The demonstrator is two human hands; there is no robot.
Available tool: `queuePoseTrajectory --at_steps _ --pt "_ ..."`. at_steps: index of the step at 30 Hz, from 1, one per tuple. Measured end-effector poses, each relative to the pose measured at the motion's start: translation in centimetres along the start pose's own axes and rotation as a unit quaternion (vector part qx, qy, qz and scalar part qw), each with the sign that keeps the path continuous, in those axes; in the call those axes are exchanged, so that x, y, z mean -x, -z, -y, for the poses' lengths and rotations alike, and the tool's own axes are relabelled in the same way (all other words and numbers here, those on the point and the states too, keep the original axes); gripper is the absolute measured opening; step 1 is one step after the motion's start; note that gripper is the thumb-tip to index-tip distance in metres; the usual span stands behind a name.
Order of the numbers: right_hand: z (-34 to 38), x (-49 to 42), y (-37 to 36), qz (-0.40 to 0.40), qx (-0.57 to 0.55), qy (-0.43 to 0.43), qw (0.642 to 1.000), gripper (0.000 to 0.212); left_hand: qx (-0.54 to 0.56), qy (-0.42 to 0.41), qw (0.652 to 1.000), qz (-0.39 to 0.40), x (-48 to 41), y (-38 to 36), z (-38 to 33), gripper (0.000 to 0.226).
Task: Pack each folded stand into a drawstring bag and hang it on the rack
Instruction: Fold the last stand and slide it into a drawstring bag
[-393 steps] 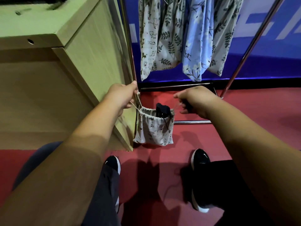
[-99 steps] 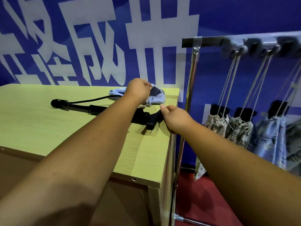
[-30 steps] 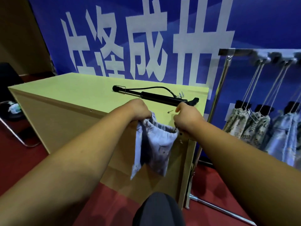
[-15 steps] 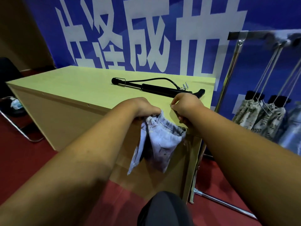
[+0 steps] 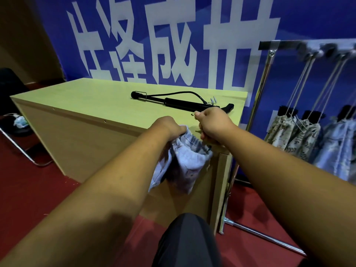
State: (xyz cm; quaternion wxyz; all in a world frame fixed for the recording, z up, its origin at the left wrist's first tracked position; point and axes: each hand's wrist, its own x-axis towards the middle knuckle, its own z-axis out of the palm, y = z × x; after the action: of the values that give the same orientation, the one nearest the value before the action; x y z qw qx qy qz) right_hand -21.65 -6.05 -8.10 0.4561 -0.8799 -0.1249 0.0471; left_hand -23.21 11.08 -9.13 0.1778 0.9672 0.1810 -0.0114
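Far left: dark chair on the floor, well apart from the desk.

Stand lies flat on the desk top toward the far right corner, roughly along the far edge, with its cord arched over it. It is not bagged yet. A few small pegs sit just behind its right end.

My left grip is clenched on the left side of the bag mouth. The bag hangs off the desk in front of the near right corner. Its mouth is up and pulled apart between my hands, and the body hangs slack below the desk edge.

My right grip is clenched on the right side of the mouth. Something small pokes out at the thumb; can't tell if it's a cord end. The stand's right tip shows just beyond this grip.

Right of the desk: rack, with hung bags on cords from its top bar and dark tops poking out of them.
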Motion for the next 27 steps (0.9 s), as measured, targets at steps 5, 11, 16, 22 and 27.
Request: queuePoseTrajectory --at_steps 5,11,16,22,27 --pt "0.1 3.7 -0.6 0.018 0.087 0.058 0.994 0.047 0.091 -0.01 0.996 0.005 3.1 -0.3 -1.2 0.04" --pt "-0.5 7.3 0.5 0.012 0.066 0.063 0.996 0.034 0.235 -0.014 0.971 0.053 6.6 -1.2 -2.7 0.035" --pt "-1.6 8.9 1.7 -0.055 0.092 0.055 0.993 0.036 0.345 0.003 0.932 0.108 8.7 -1.0 -5.3 0.035" --pt "-2.7 10.7 4.5 -0.049 0.093 0.017 0.994 0.035 0.373 0.008 0.913 0.168 10.5 -1.2 -8.4 0.03" --pt "-3.6 11.5 6.7 -0.011 0.039 -0.056 0.998 0.034 0.352 0.024 0.915 0.194 11.0 -2.1 -10.8 0.026"
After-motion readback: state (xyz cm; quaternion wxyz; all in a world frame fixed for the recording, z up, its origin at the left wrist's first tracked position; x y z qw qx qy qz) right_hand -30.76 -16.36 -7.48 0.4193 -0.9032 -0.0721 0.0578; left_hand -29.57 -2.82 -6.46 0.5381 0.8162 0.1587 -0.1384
